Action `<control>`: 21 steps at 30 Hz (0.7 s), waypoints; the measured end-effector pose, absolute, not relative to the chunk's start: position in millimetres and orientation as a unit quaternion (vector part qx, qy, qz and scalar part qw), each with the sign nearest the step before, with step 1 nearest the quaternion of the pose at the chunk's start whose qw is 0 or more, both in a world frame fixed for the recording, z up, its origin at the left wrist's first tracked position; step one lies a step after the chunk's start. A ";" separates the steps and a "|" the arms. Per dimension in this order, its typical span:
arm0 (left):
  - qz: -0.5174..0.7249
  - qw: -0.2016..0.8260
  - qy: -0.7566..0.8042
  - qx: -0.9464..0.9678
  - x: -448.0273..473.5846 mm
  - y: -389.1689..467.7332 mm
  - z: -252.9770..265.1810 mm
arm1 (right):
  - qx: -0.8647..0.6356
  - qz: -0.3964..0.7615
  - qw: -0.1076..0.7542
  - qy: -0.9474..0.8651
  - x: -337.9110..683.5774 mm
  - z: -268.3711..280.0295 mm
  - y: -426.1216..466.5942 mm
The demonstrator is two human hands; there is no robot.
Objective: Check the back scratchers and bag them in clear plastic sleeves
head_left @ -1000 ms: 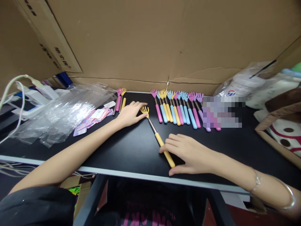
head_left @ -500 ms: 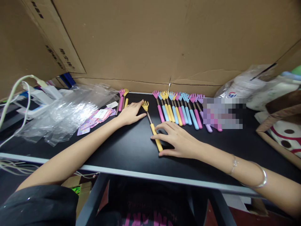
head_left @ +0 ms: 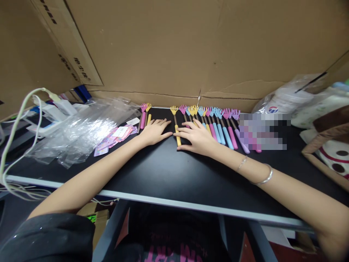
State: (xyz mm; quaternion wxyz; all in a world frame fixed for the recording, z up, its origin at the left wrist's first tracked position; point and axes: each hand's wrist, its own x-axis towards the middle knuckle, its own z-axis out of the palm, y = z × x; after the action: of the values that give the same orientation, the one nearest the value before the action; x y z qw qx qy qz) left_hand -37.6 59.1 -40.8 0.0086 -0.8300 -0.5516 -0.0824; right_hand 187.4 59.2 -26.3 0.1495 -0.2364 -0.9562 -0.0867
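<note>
Loosely spread fingers of the right hand (head_left: pixel 200 139) lie over the slim yellow, claw-headed, plastic-looking back scratcher (head_left: pixel 178 140), pinching indeterminable, beside a multicoloured row of similar scratchers (head_left: pixel 221 134), which stray sideways finger contact could disarray; the left hand (head_left: pixel 155 131) rests spread nearby.

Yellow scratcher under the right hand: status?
Right hand on yellow scratcher, left hand spread over tabletop. Scratcher lying left of scratcher row. Right hand hiding part of that row.
</note>
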 end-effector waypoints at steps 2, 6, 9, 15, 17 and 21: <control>-0.081 0.017 -0.554 -0.829 -37.2 58.5 -40.5 | -0.241 -0.105 0.140 -0.955 185.1 -25.1 62.7; -0.078 0.028 -0.551 -0.831 -37.3 57.2 -38.9 | -0.243 -0.135 0.138 -0.950 183.2 -26.3 66.3; -0.063 0.042 -0.547 -0.834 -40.4 57.3 -35.4 | -0.245 -0.148 0.152 -0.946 183.7 -30.2 66.6; -0.042 0.099 -0.572 -0.813 -61.7 64.2 -20.5 | -0.241 -0.164 0.162 -0.943 186.1 -34.5 64.2; -0.052 0.119 -0.603 -0.787 -71.8 67.3 -15.2 | -0.238 -0.179 0.167 -0.940 186.0 -35.6 63.4; -0.057 0.140 -0.657 -0.739 -88.3 72.4 -10.5 | -0.225 -0.215 0.194 -0.930 183.7 -37.6 59.6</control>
State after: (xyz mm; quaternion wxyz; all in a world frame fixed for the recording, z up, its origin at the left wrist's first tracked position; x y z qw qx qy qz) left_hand -88.3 72.4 -10.5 0.1404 -0.7386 -0.6569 -0.0571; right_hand 183.7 59.6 -37.6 0.1938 -0.2254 -0.9303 -0.2149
